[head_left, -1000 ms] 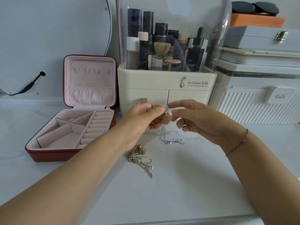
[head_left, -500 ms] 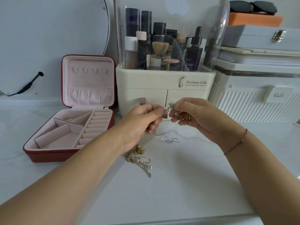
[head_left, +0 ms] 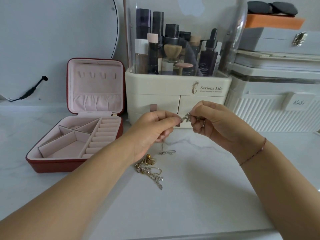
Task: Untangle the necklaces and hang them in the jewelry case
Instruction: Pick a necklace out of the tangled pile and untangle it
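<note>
Hands: left hand (head_left: pixel 152 129) and right hand (head_left: pixel 214 125) both pinch the silver necklace (head_left: pixel 186 117)
Chain: hangs below left hand
Jewelry case (head_left: pixel 78 118): open, left of frame, nearer left hand

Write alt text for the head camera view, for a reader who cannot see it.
Two bare hands, left hand and right hand, pinch a silver necklace between them above a white marble table, its chain trailing down to the surface. A tangle of gold and silver necklaces lies nearer the viewer, and an open red jewelry case with pink lining sits to the left.
</note>
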A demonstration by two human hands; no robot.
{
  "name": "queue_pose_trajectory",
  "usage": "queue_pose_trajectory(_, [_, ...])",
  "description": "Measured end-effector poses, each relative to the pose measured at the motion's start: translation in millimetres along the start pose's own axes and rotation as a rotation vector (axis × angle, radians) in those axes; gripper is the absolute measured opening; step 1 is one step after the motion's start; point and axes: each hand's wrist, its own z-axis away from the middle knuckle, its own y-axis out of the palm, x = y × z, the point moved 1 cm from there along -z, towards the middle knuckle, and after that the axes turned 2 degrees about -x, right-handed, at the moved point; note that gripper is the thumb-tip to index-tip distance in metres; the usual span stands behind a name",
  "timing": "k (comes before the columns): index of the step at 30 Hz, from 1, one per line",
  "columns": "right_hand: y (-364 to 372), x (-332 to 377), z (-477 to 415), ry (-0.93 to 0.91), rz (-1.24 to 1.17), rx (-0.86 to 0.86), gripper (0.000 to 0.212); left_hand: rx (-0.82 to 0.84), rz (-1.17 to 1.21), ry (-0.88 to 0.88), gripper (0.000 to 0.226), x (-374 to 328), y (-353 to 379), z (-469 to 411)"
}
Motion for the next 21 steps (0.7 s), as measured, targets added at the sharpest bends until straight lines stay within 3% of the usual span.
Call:
queue_pose_trajectory(7, [1.3,0.3,0.7,0.021,-0.009,0.048,0.024,0.048,-0.123,0.034,0.005,0.6,3.0,1.2])
queue_pose_trajectory(12, [-1.3,-0.1,1.9,0.063,0.021,0.076,0.015,-0.025,-0.167,0.023,0.007,3.6,0.8,-1.3])
queue_pose_trajectory(21, [-3.4,-7.7,0.5,0.18,0.135,0.082,0.032,-0.058,-0.131,-0.012,0.019,4.9,-0.2,-1.5])
